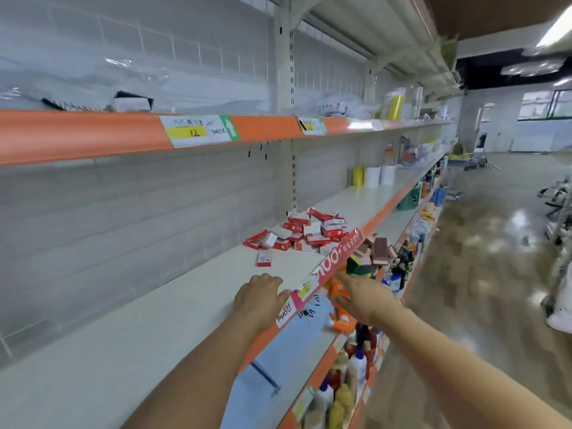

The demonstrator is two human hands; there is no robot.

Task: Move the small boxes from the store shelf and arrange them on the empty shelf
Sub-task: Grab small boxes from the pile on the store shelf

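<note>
Where the fingers reach forward: small boxes (301,230), red and white, flat rectangular cartons, heaped loosely in a jumble on the white shelf (139,329), well beyond the fingertips. One single box (264,258) lying flat apart from the heap, nearer the fingers, label up.

Left hand (261,297): palm down on the shelf's front edge, fingers extended and close together, touching the surface, holding nothing. Right hand (365,297): out in front of the shelf edge, just right of the left hand, fingers extended forward and relaxed, holding nothing; exact spread hard to tell through blur.

Between the two hands: orange edge strip (263,339) carrying a red promotional banner (339,257) with white lettering and a yellow price tag (305,288).

Beyond the right fingertips, on the lower tier: brown and pink blocks (379,249), an orange package (340,320), bottles (356,363) upright in rows.

Far beyond the heap, same shelf: yellow container (358,175) and white cylinders (379,174), upright.

Above: upper shelf (77,134) with glossy orange lip, price label (198,130) marked 12, clear plastic packets (77,88) behind it.

Back panel (123,212): pale grey, ribbed horizontally. Floor (495,243): polished, reflective.
</note>
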